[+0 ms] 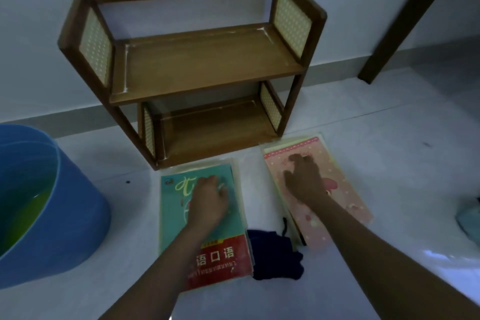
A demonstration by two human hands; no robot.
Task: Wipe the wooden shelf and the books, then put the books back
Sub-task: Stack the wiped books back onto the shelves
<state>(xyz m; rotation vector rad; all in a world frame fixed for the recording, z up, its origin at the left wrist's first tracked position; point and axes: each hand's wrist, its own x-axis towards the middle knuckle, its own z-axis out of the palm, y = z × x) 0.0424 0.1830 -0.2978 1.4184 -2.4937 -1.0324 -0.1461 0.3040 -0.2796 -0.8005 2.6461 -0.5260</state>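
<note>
On a pale floor at the foot of a white wall, a person's two bare hands rest on two stacks of books laid side by side in front of a small wooden shelf (pixel 197 70). The left hand (pixel 209 197) lies palm-down on the teal-and-red book (pixel 176 215) topping the left stack, its fingers curled over something pale; what that is cannot be told. The right hand (pixel 304 179) lies flat on the pink book (pixel 335 189) topping the right stack, fingers spread and gripping nothing. Both stacks sit just beside the shelf's front bottom edge. The shelf stands upright against the wall, its upper and lower boards bare, with woven cream panels at each end. A dark blue cloth (pixel 275 254) lies crumpled on the floor between the two stacks, touching the near corner of the left one. A blue bucket (pixel 65 215) holding greenish liquid stands at the floor's left edge, well apart from the books. A dark wooden furniture leg (pixel 405 23) slants by the wall at upper right.
</note>
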